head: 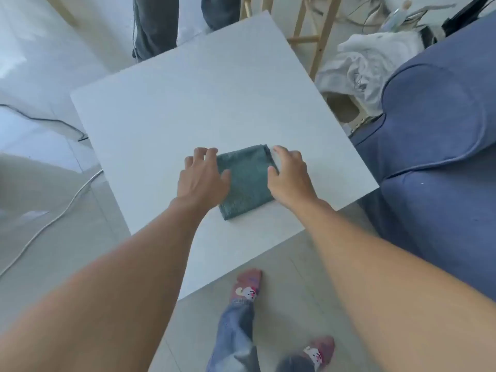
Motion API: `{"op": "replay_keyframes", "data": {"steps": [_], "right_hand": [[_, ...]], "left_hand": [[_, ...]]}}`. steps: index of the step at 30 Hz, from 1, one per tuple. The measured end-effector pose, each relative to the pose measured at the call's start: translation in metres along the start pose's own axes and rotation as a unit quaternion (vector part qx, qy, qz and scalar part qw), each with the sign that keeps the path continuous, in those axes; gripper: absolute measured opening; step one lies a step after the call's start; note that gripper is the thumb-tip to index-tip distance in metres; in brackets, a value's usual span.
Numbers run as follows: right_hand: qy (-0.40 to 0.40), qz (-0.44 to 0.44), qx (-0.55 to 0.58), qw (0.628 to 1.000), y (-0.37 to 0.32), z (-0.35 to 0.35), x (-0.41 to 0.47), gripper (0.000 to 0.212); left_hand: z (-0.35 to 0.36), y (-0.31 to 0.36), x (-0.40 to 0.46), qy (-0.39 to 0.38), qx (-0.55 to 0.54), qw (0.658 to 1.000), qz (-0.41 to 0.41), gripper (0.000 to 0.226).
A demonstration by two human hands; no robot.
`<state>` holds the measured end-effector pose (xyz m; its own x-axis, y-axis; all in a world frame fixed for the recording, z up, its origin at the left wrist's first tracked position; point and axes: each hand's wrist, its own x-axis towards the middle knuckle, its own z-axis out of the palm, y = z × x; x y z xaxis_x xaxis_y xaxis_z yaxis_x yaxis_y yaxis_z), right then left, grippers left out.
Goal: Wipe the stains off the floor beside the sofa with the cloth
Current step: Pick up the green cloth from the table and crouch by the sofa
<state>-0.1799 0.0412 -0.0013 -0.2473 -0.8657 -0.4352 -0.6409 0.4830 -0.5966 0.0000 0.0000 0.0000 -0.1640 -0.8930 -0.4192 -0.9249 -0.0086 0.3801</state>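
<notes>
A folded dark green cloth (245, 181) lies flat on the white square table (188, 103), near its front edge. My left hand (204, 175) rests on the cloth's left edge with fingers spread. My right hand (290, 175) touches its right edge, fingers apart and curved over the table. Neither hand has lifted the cloth. The blue sofa (434, 146) stands right of the table. The grey tiled floor (292, 267) between table and sofa shows below my arms; I cannot make out stains on it.
My feet in red patterned socks (247, 285) stand on the floor in front of the table. Cables (45, 224) run over the floor at left. A crumpled white sheet (362, 65) and a wooden frame (319, 36) lie behind the sofa. Another person's legs (155, 25) stand beyond the table.
</notes>
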Motion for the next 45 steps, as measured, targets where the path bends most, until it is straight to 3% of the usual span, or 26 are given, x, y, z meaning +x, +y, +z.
{"op": "replay_keyframes", "data": {"steps": [6, 11, 16, 20, 23, 28, 34, 41, 45], "right_hand": [[0.01, -0.022, -0.005, 1.0, 0.007, 0.028, 0.036, 0.053], [-0.013, 0.002, -0.061, 0.998, 0.007, 0.034, 0.036, 0.017], [0.045, -0.015, 0.024, 0.999, 0.02, 0.014, 0.033, 0.005], [0.067, 0.005, 0.084, 0.994, 0.05, -0.009, 0.018, 0.006], [0.087, 0.039, 0.13, 0.987, 0.087, -0.022, 0.002, 0.011], [0.171, 0.072, 0.204, 0.961, 0.173, -0.044, -0.05, 0.042], [0.235, 0.11, 0.248, 0.933, 0.271, -0.068, -0.12, 0.044], [0.186, 0.208, 0.25, 0.927, 0.392, -0.081, -0.219, 0.047], [0.195, 0.256, 0.253, 0.912, 0.458, -0.073, -0.268, 0.047]], "left_hand": [[0.027, -0.014, 0.027, 0.051, 0.025, 0.998, -0.007, 0.036], [0.031, -0.02, 0.02, 0.056, 0.01, 0.998, 0.022, 0.021], [0.018, 0.002, 0.032, -0.002, -0.131, 0.99, 0.051, 0.011], [0.02, 0.035, 0.038, -0.031, -0.193, 0.978, 0.074, 0.022], [0.035, 0.067, 0.035, -0.075, -0.181, 0.974, 0.116, 0.028], [0.081, 0.139, 0.012, -0.156, -0.17, 0.959, 0.167, 0.038], [0.159, 0.223, -0.034, -0.241, -0.104, 0.934, 0.242, 0.052], [0.273, 0.29, -0.114, -0.31, 0.029, 0.899, 0.307, 0.074], [0.34, 0.317, -0.155, -0.364, 0.089, 0.86, 0.346, 0.081]]}}
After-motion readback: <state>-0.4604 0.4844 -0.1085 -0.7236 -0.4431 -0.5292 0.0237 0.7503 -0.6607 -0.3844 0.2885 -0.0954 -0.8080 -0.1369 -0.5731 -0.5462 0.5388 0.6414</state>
